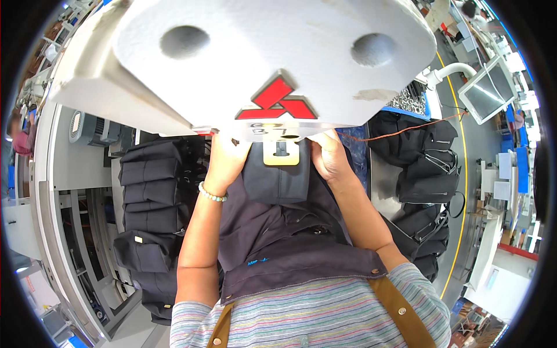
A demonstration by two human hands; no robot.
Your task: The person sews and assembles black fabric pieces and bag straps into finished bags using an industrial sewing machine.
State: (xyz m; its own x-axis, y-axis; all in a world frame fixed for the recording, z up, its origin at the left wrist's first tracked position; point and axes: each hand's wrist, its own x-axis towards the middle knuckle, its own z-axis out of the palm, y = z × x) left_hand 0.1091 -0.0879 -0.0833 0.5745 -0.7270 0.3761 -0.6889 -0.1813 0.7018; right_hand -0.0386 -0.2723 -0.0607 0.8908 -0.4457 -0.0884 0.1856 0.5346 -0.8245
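Under the sewing machine head [272, 64], left hand [225, 159] and right hand [328, 156] raised, fingers closed on dark garment [278, 232]

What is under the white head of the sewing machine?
Under the white machine head lie dark fabric and a pale yellow clamp plate. The left hand and right hand press the fabric there. The head covers the needle and the fingertips.

A short-sleeved top [313, 316] in fine multicoloured horizontal stripes is worn, crossed by tan straps [400, 307] fitted with small metal rivets. A bracelet [212, 194] of pale green and white beads is seen on the left wrist; both forearms are left bare.
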